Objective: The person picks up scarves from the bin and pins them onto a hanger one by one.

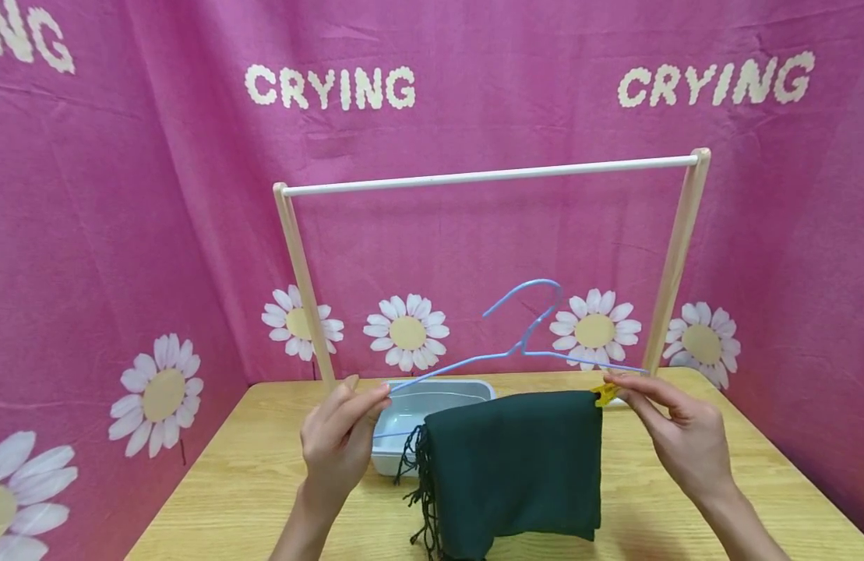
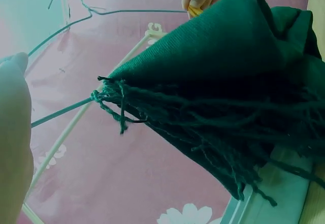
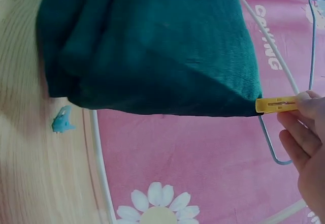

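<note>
A blue wire hanger (image 1: 467,361) is held up over the table, its hook pointing upward. My left hand (image 1: 340,436) pinches it at its left end. Draped over its lower bar is a folded dark green scarf (image 1: 519,467), with black fringe hanging on the left side. At the scarf's upper right corner sits a yellow clothespin (image 3: 274,104), clipped onto the cloth by the hanger's bar. My right hand (image 1: 691,436) pinches this clothespin between thumb and fingers. In the left wrist view the fringe (image 2: 203,127) hangs beside the bar, and only part of the left hand shows.
Behind the hanger stands a rack with a white rod (image 1: 488,176) and wooden posts. A grey-white tub (image 1: 389,466) sits on the wooden table (image 1: 214,499), partly covered by the scarf. A small blue clip (image 3: 62,120) lies on the table. Pink curtains surround the table.
</note>
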Motion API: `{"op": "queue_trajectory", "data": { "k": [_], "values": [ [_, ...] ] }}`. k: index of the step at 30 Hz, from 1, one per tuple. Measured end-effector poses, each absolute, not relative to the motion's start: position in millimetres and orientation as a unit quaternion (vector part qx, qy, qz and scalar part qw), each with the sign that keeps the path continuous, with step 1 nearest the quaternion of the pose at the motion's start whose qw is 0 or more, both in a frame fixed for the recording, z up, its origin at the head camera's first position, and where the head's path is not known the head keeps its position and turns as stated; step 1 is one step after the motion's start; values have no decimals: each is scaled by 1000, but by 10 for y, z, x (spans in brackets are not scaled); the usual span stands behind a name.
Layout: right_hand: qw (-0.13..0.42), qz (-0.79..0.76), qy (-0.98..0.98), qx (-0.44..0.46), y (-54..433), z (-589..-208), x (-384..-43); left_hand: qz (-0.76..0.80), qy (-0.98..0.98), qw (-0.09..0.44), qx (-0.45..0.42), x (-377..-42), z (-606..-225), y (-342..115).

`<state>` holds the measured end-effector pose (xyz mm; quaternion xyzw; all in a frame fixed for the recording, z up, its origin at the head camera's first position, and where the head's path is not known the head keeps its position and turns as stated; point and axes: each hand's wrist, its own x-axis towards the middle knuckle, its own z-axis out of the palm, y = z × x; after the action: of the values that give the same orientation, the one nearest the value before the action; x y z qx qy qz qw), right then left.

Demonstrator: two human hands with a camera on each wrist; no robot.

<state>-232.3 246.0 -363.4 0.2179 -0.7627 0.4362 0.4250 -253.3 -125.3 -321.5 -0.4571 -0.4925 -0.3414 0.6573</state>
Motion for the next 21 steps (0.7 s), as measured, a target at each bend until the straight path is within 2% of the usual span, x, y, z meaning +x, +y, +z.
{"op": "queue_trajectory", "data": {
  "k": [8, 15, 21],
  "values": [
    [384, 452, -785, 179, 2465, -3632, -2311, -347, -461, 663, -477, -2451, -3139, -1209],
    [410, 360, -800, 248, 2503, -3713, -2383, -334, -461, 666, -482, -2402, -3116, -1170],
    [410, 336, -813, 242, 2512, -3667, -2342, -341, -463, 659, -484, -2397, -3124, -1170]
  ]
}}
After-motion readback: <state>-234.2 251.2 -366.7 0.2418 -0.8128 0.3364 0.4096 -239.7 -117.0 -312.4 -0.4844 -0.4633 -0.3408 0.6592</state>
